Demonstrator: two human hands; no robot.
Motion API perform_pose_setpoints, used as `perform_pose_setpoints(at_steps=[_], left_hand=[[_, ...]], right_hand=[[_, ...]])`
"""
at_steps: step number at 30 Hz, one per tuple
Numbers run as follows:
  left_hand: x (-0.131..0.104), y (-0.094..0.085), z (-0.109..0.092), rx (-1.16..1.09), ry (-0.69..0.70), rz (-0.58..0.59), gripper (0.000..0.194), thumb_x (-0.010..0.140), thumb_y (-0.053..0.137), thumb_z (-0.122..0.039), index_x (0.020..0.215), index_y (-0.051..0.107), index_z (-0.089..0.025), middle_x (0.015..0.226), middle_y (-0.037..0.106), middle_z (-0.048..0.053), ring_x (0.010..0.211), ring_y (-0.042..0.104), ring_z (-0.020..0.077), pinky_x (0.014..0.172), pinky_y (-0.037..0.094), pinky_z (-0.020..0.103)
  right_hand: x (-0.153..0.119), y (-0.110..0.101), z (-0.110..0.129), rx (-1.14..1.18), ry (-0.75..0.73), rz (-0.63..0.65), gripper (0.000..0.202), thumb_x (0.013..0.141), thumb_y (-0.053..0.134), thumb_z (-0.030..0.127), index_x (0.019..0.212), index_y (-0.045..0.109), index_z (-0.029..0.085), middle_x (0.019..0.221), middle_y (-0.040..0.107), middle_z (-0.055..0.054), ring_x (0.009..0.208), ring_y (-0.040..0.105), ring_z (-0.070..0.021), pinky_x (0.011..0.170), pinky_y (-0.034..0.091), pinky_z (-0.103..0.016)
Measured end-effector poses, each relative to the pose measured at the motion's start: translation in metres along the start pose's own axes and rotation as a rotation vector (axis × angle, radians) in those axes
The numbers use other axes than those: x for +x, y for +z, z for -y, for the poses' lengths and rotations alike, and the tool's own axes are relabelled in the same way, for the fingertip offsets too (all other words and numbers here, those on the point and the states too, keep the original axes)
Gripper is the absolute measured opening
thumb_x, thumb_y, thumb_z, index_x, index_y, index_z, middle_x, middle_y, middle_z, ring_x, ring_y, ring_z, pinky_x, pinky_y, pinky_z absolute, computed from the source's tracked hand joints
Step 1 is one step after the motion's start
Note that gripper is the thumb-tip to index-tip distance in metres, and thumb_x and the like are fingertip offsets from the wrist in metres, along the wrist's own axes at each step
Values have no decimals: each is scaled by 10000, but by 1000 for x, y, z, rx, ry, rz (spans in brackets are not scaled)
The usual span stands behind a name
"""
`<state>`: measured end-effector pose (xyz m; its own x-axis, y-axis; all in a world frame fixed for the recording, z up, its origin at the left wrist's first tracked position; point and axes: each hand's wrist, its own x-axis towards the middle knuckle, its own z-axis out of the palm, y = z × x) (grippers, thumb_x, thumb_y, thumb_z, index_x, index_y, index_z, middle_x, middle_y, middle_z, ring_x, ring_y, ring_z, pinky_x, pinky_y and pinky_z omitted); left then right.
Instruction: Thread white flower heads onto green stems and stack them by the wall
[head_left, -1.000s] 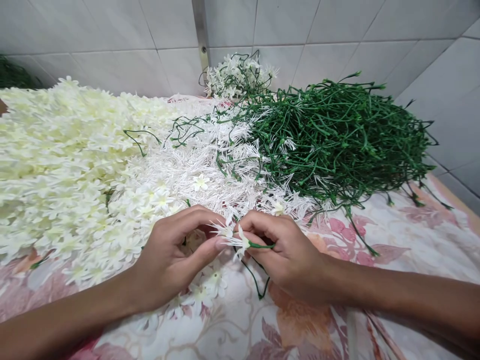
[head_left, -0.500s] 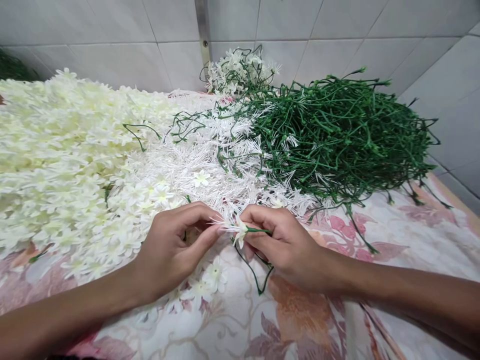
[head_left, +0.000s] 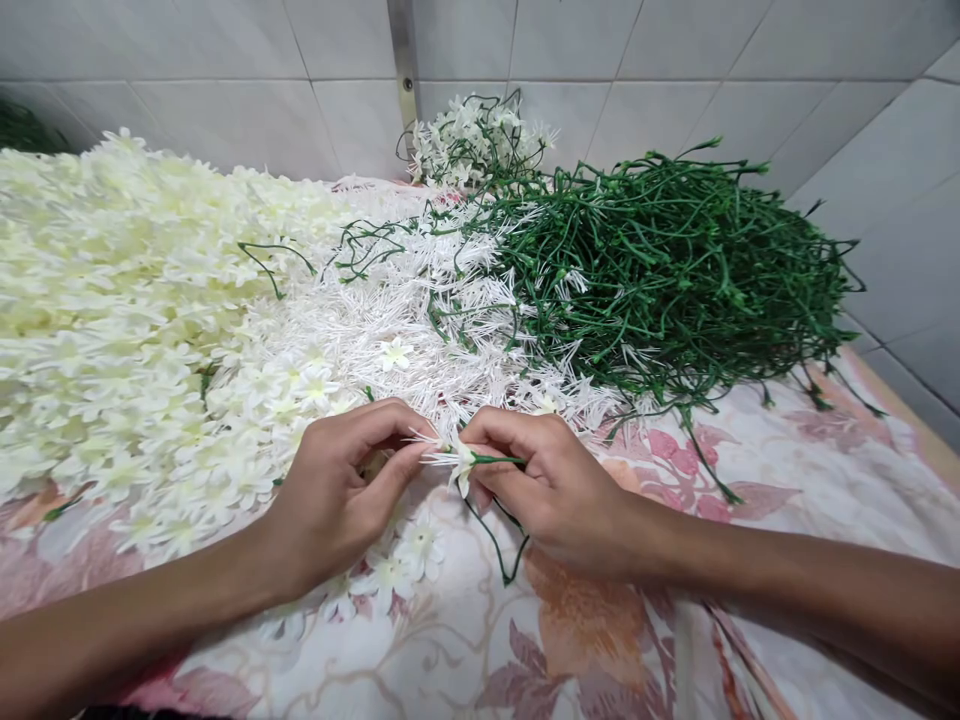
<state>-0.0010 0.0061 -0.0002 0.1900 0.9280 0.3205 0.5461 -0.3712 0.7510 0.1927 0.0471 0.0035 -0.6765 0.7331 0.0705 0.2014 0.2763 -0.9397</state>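
Head camera: a right hand (head_left: 551,485) grips a green stem (head_left: 499,460) bearing a white flower (head_left: 462,468) between both hands, above floral cloth (head_left: 420,665). The left hand (head_left: 341,500) curls thumb and forefinger at its stamens (head_left: 436,457); whether they pinch cannot be told. Behind lie heaped white blossoms (head_left: 135,300) and green stems (head_left: 697,280).

Cool, diffuse, moderate light; source out of frame. Wall tiles (head_left: 559,40) grey, dimming toward upper right corner. Deep shade inside green stem pile (head_left: 690,290); soft shadow beneath right forearm (head_left: 750,568). White filaments (head_left: 352,325) nearly washed out. Held flower (head_left: 461,462) fairly crisp. Wide-angle stretch at edges.
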Motion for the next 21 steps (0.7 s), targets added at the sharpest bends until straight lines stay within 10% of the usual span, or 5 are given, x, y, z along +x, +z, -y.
perform_pose_setpoints(at_steps=[16,21], left_hand=[[5,-3,-3,-165,11,-58,105,850,662,-188,944,689,-224,865,691,21,737,648,135,632,520,222],[3,-9,0,-203,261,-265,230,889,581,-152,1104,626,-222,977,609,49,863,599,173,747,515,318]], right_hand=[[-2,2,-5,179,-53,-74,182,853,473,89,704,470,192,642,392,69,601,365,-80,550,307,-215],[-4,3,-7,266,29,-43,177,881,518,144,714,487,191,646,380,64,591,348,-86,535,288,-234]])
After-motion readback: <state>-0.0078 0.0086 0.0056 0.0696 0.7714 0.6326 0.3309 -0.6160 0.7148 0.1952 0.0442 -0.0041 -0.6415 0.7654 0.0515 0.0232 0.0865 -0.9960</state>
